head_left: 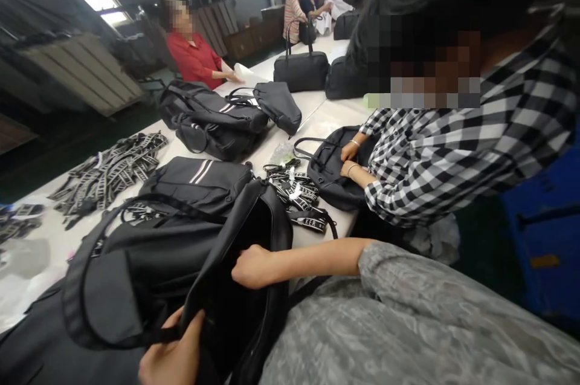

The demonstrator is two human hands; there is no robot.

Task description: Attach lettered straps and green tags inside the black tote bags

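Note:
A large black bag (pixel 176 261) lies in front of me with its zipped mouth spread wide and its inside dark. My left hand (pixel 172 352) grips the near edge of that mouth, thumb over the rim beside a carry handle (pixel 81 300). Inside the opening, near the far edge, is my right hand (pixel 252 267), its fingers curled closed. Whatever those fingers hold, if anything, is hidden. Just beyond lies another black bag with white and red stripes (pixel 199 182). Bundled black straps with white lettering (pixel 296 188) lie past the open mouth.
A co-worker in a checked shirt (pixel 421 161) handles a black bag (pixel 324 161) close on my right. More straps (pixel 118 170) are heaped on the white table (pixel 158 130) at left. Stacked bags (pixel 217 119) lie farther back. A person in red (pixel 194 58) stands across the table.

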